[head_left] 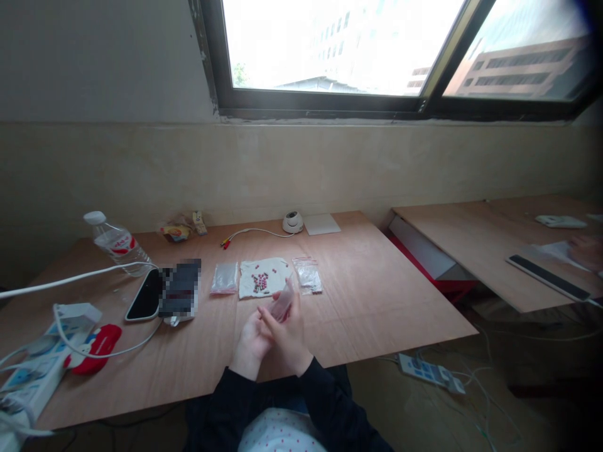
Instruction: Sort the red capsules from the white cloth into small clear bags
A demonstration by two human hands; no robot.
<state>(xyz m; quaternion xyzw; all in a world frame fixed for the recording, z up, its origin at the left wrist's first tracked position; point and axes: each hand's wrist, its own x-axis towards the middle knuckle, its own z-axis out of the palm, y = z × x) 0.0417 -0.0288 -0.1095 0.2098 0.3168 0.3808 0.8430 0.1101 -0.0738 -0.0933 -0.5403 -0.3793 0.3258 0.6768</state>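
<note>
The person is sitting at a plywood table (377, 295) under the window, and both hands are meeting just above its near edge. The right hand (288, 339) is pinching a small clear plastic zip bag (283, 301) by its lower part, fingers closed on it, and the bag is standing up above the knuckles, tilted a little toward the window. The left hand (253, 339) is lying close against the right, its fingers curling toward the bag's bottom; whether they are actually gripping the film I cannot tell, since the right hand is covering that spot.

That bag is looking thin and nearly weightless, soft enough to crumple and slick enough to slide between fingertips. To my eye the sensible grip is at an edge or corner, thumb against forefinger, with the other hand steadying the opposite edge.

Just beyond the hands a white cloth (264, 276) is lying flat, with small red beads (259, 281) scattered on it. A flat clear packet (224, 278) is sitting on the cloth's left side, and another clear bag with a red strip (308, 275) on its right. Further left a dark phone (144, 295) is resting beside a plastic water bottle (119, 245), and a white power strip (32, 370) with cables is sitting at the table's corner.
</note>
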